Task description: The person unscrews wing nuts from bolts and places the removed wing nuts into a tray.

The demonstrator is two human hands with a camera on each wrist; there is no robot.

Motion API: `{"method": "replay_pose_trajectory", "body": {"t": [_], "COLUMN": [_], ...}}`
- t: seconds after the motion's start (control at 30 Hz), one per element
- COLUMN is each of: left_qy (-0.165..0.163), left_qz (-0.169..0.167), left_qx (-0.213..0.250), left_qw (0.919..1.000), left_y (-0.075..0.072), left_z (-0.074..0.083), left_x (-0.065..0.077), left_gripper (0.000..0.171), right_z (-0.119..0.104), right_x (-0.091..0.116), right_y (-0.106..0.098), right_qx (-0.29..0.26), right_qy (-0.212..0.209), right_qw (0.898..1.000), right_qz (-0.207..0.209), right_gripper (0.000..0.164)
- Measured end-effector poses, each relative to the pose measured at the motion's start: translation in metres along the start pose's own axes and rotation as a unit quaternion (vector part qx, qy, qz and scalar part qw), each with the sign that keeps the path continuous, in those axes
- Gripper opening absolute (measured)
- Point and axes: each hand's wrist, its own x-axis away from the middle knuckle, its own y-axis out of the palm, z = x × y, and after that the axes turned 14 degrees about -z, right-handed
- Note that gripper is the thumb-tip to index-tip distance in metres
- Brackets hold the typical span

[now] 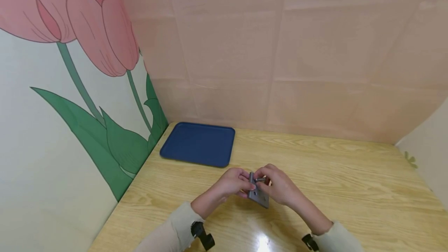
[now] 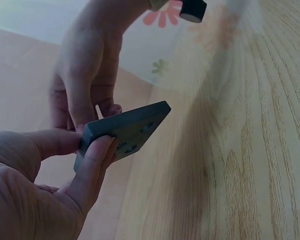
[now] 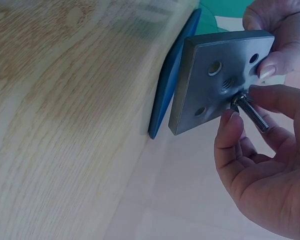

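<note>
A thick grey square metal plate [image 3: 202, 92] with several holes is held up above the table, tilted. My left hand [image 1: 231, 182] grips one edge of it between thumb and fingers, as the left wrist view shows. From the plate's face sticks a threaded bolt [image 3: 253, 114]. My right hand [image 1: 280, 185] pinches the bolt with thumb and fingertips close to where it meets the plate. Those fingertips partly hide the bolt's base, so I cannot tell whether a nut sits there. A larger threaded hole lies at the plate's middle, next to the bolt.
A blue tray [image 1: 197, 145] lies at the back left of the wooden table [image 1: 336, 182]. Behind the table hangs a pinkish cloth [image 1: 280, 49], and on the left stands a wall with a tulip picture [image 1: 101, 30]. Black cameras sit on both wrists.
</note>
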Motion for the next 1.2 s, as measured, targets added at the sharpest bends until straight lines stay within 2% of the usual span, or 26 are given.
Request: {"method": "replay_pose_trajectory", "body": {"t": [0.13, 0.27, 0.4, 0.63, 0.77, 0.9, 1.2], "left_qy": [0.003, 0.002, 0.002, -0.003, -0.01, -0.012, -0.016], "left_qz": [-0.002, -0.005, -0.009, -0.012, -0.004, 0.0, 0.005], "left_qx": [0.0, -0.001, -0.006, -0.017, -0.016, -0.011, -0.016], "left_qw": [1.0, 1.0, 0.9999, 0.9998, 0.9998, 0.9999, 0.9997], "left_y": [0.0009, 0.0016, 0.0019, 0.0008, 0.0014, 0.0033, 0.0064], "left_z": [0.0007, 0.0016, 0.0015, -0.0002, -0.0008, -0.0003, 0.0011], "left_x": [0.0008, 0.0019, 0.0025, 0.001, 0.0005, 0.0012, 0.0029], "left_gripper": [0.024, 0.024, 0.023, 0.026, 0.027, 0.023, 0.018], "right_z": [0.0001, -0.0008, -0.0023, -0.0057, -0.0072, -0.0069, -0.0026], "right_x": [-0.0001, 0.0007, 0.001, 0.0011, 0.0016, 0.0019, 0.0017], "right_y": [0.0012, 0.0017, 0.001, 0.0014, 0.0019, 0.0025, 0.0044], "right_qx": [-0.001, -0.002, -0.005, -0.005, -0.001, 0.001, 0.018], "right_qy": [-0.001, 0.004, 0.019, 0.076, 0.097, 0.095, 0.051], "right_qw": [1.0, 1.0, 1.0, 0.997, 0.995, 0.995, 0.998], "right_qz": [0.006, 0.009, 0.006, 0.004, 0.0, 0.002, 0.015], "right_gripper": [0.004, 0.01, 0.005, 0.024, 0.028, 0.025, 0.02]}}
